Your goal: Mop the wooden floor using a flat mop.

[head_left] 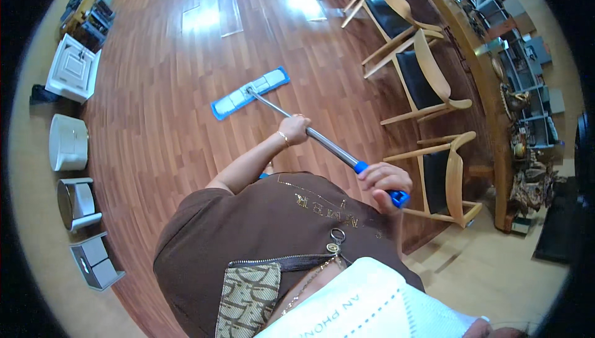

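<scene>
A flat mop with a blue-edged, pale head point(270, 82) lies on the wooden floor ahead of me. Its silver pole point(333, 145) slants from the head back toward my right side. Partway down the pole, my left hand point(295, 129) is wrapped round the metal, a thin bracelet on its wrist. Higher up, my right hand point(387, 181) is closed round the blue grip point(400, 199) at the pole's end. The mop head rests apart from any furniture.
Wooden chairs with black seats point(423, 79) line the right side, along a long wooden table point(489, 90) holding assorted objects. On the left stand a white cabinet point(72, 68), a rounded white bin-like thing point(69, 143) and other small furniture. Light reflects off the floor point(204, 19) farther ahead.
</scene>
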Tool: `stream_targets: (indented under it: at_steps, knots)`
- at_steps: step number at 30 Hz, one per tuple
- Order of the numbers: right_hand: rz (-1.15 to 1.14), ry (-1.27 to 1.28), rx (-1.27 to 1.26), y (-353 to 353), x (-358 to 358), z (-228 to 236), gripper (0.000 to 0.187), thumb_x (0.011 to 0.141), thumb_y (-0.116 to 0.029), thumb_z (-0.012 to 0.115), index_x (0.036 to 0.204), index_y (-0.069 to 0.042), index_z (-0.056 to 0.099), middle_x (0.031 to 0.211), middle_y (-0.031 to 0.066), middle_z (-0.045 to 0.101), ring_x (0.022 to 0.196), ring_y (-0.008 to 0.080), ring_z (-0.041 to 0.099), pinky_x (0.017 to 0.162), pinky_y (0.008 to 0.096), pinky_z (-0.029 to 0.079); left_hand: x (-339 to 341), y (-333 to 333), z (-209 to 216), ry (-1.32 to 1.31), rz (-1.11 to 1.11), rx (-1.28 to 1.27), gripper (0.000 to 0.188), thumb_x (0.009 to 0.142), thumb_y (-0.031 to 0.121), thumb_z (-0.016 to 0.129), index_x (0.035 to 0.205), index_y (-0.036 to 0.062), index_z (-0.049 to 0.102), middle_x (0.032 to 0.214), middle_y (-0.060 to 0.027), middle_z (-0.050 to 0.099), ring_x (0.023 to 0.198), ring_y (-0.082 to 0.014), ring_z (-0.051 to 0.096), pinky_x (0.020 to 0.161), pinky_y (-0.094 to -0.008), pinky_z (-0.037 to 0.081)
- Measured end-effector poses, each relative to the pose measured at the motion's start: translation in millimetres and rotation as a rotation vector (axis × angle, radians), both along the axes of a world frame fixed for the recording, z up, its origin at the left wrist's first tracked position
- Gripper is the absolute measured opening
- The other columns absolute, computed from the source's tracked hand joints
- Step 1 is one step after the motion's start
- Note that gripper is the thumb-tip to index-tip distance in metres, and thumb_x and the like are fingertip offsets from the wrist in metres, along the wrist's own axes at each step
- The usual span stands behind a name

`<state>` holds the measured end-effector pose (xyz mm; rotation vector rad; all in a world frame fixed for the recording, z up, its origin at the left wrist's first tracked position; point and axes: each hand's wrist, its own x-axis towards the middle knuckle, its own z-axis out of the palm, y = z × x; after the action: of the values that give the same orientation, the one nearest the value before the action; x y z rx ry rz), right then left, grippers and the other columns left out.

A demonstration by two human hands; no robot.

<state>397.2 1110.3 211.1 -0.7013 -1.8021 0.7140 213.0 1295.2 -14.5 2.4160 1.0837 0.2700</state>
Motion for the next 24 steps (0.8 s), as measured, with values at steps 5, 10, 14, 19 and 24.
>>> stream_targets:
  at_steps: [5, 10, 14, 19, 24]
  knots:
    - [-0.013, -0.112, -0.128, 36, -37, -24, 0.009, 0.081, -0.004, 0.064, 0.074, 0.0, 0.062, 0.08, 0.0143, 0.067, 0.089, 0.0317, 0.066, 0.082, 0.0412, 0.051, -36, 46, -38, -0.06, 0.233, -0.004, 0.012, 0.077, 0.021, 0.06, 0.084, 0.0113, 0.063, 0.091, -0.0128, 0.062, 0.093, -0.0328, 0.061, 0.076, -0.0467, 0.051]
    - [-0.007, -0.147, -0.228, 72, -69, -39, 0.009, 0.082, -0.005, 0.067, 0.078, 0.002, 0.063, 0.082, 0.0148, 0.066, 0.095, 0.032, 0.064, 0.088, 0.0411, 0.048, -58, 88, -57, -0.091, 0.333, 0.004, 0.019, 0.082, 0.029, 0.063, 0.083, 0.0102, 0.063, 0.094, -0.0137, 0.06, 0.096, -0.0336, 0.06, 0.075, -0.0472, 0.052]
    - [-0.095, -0.151, -0.253, 71, -63, -13, 0.007, 0.078, 0.0, 0.069, 0.077, 0.003, 0.063, 0.081, 0.014, 0.066, 0.094, 0.0321, 0.065, 0.087, 0.042, 0.05, -46, 92, -48, -0.147, 0.246, -0.033, 0.021, 0.082, 0.027, 0.064, 0.078, 0.0065, 0.059, 0.09, -0.0151, 0.06, 0.093, -0.0356, 0.059, 0.076, -0.0472, 0.051]
    - [-0.225, -0.123, -0.256, 46, -47, 43, 0.009, 0.069, -0.006, 0.067, 0.067, 0.002, 0.062, 0.074, 0.015, 0.065, 0.082, 0.0333, 0.066, 0.08, 0.042, 0.052, -6, 64, -1, -0.214, 0.041, -0.051, 0.016, 0.078, 0.022, 0.064, 0.073, 0.0069, 0.06, 0.086, -0.0143, 0.062, 0.091, -0.0354, 0.059, 0.076, -0.0467, 0.049]
    - [-0.376, -0.174, -0.23, 24, -58, 75, 0.017, 0.077, -0.012, 0.066, 0.065, -0.003, 0.059, 0.069, 0.0132, 0.064, 0.075, 0.0316, 0.066, 0.075, 0.0415, 0.053, 15, 52, 22, -0.235, -0.159, -0.106, 0.012, 0.066, 0.01, 0.062, 0.077, 0.0081, 0.057, 0.085, -0.0122, 0.061, 0.094, -0.0348, 0.058, 0.076, -0.0475, 0.049]
